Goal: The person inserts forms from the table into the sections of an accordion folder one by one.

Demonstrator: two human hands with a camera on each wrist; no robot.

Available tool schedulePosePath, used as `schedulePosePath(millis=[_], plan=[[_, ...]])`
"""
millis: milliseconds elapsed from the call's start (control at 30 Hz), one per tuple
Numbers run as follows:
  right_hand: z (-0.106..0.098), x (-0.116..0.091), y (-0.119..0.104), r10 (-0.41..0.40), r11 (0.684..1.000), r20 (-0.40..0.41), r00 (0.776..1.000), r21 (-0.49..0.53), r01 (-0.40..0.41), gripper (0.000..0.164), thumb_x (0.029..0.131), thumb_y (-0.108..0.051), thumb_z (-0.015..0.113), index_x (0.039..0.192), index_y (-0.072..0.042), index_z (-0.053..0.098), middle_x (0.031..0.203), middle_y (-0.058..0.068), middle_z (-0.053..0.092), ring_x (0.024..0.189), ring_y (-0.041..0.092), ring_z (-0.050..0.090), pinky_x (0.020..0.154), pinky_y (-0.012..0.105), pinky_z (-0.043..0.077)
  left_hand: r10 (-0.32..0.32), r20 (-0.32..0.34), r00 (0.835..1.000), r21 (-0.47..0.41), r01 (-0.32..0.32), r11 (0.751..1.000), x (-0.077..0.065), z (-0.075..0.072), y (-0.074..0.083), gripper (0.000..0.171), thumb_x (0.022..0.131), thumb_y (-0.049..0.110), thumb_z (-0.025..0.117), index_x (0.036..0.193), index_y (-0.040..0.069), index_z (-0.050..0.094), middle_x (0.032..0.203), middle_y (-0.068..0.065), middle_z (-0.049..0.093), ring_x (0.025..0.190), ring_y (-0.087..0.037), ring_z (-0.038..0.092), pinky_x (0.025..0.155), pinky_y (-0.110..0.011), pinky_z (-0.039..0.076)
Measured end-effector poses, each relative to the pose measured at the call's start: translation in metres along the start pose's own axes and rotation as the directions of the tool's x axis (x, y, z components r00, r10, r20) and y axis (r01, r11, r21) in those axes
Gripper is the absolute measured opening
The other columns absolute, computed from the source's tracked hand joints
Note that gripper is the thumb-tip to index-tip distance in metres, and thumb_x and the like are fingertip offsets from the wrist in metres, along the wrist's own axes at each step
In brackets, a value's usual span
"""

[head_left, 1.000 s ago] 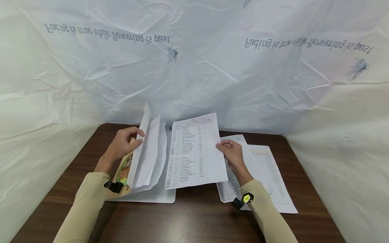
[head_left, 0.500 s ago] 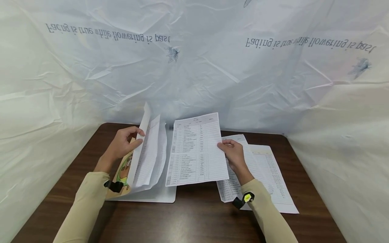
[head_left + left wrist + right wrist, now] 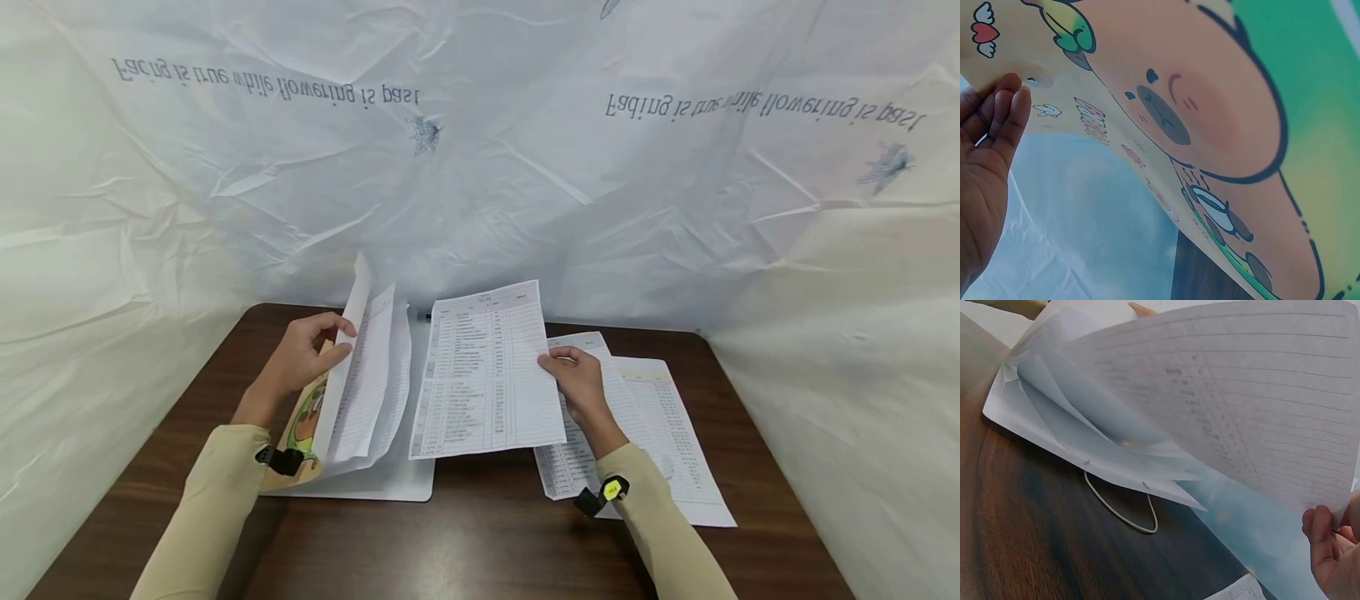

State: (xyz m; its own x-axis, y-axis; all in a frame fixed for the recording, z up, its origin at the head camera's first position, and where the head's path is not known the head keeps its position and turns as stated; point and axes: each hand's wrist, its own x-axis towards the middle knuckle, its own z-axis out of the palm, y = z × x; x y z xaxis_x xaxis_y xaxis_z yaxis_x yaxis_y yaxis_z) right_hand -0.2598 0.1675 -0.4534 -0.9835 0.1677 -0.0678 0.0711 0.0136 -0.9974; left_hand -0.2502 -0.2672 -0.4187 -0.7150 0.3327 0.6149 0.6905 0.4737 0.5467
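Observation:
On the left of the table lies an open folder (image 3: 408,482) whose tan cover (image 3: 309,417) bears a cartoon animal. My left hand (image 3: 300,354) pinches the edge of that raised cover, and in the left wrist view the same hand (image 3: 988,162) has its fingertips at the printed cover (image 3: 1166,119). Papers (image 3: 367,383) stand fanned behind the cover. My right hand (image 3: 576,375) pinches a printed sheet (image 3: 487,375) by its right edge, tilted up beside the folder. The right wrist view has thumb and fingers of the hand (image 3: 1335,550) at the corner of the ruled sheet (image 3: 1229,394).
Two more printed pages, a nearer sheet (image 3: 558,471) and a farther sheet (image 3: 690,450), overlap on the right under my forearm. A pale elastic loop (image 3: 1119,519) hangs from the folder's edge. Crumpled white sheeting (image 3: 487,208) walls in the dark wooden table (image 3: 465,550).
The sheet in my right hand has shifted slightly right and its lower edge has risen a little. My left hand and the folder cover have stayed in place.

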Motion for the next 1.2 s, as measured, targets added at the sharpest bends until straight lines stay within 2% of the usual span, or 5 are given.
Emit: schedulePosePath(millis=[300,600,833,1100,1200], plan=[[0.001,0.0,-0.002,-0.029,1.0,0.004,1.0,-0.01,0.029,0.026,0.09,-0.007,0.075,0.109,0.007,0.065,0.087,0.006,0.074,0.07,0.011,0.069,0.062,0.026,0.056,0.005,0.017,1.0,-0.008,-0.005,1.0,0.001,-0.003,0.001,0.017,0.087,0.0,0.069,0.104,0.006,0.07,0.089,-0.003,0.063,0.064,-0.014,0.049,0.054,-0.023,0.04],[0.005,-0.002,-0.006,-0.052,0.996,-0.004,0.999,-0.066,0.052,0.024,0.089,-0.01,0.076,0.107,0.003,0.068,0.088,0.006,0.073,0.07,0.013,0.069,0.06,0.027,0.055,-0.031,0.009,0.999,0.019,0.031,0.999,0.0,-0.002,0.001,0.015,0.087,0.001,0.069,0.102,0.007,0.07,0.086,-0.001,0.062,0.066,-0.01,0.049,0.057,-0.024,0.04],[0.012,-0.001,-0.009,-0.064,0.996,0.031,0.997,-0.056,0.066,0.023,0.089,-0.009,0.075,0.107,0.005,0.069,0.093,0.013,0.075,0.07,0.015,0.071,0.06,0.029,0.057,-0.044,0.001,0.999,0.015,0.044,0.999,-0.002,-0.002,0.002,0.017,0.087,0.001,0.068,0.101,0.009,0.07,0.083,0.001,0.06,0.064,-0.01,0.048,0.056,-0.03,0.04],[0.016,-0.002,-0.012,-0.056,0.995,0.068,0.996,-0.081,0.061,0.025,0.09,-0.01,0.074,0.111,0.004,0.07,0.099,0.018,0.075,0.073,0.018,0.072,0.062,0.032,0.058,-0.049,0.001,0.999,-0.001,0.049,0.999,-0.001,-0.003,0.004,0.018,0.086,0.001,0.069,0.102,0.01,0.071,0.087,0.001,0.062,0.066,-0.011,0.05,0.058,-0.024,0.041],[0.018,0.002,-0.01,-0.06,0.994,0.086,0.994,-0.081,0.067,0.026,0.09,-0.009,0.074,0.112,0.004,0.069,0.102,0.02,0.075,0.073,0.019,0.073,0.062,0.033,0.059,-0.032,-0.005,0.999,0.006,0.032,0.999,0.0,0.0,0.0,0.018,0.086,0.001,0.07,0.102,0.009,0.071,0.087,0.0,0.062,0.065,-0.011,0.05,0.057,-0.025,0.04]])
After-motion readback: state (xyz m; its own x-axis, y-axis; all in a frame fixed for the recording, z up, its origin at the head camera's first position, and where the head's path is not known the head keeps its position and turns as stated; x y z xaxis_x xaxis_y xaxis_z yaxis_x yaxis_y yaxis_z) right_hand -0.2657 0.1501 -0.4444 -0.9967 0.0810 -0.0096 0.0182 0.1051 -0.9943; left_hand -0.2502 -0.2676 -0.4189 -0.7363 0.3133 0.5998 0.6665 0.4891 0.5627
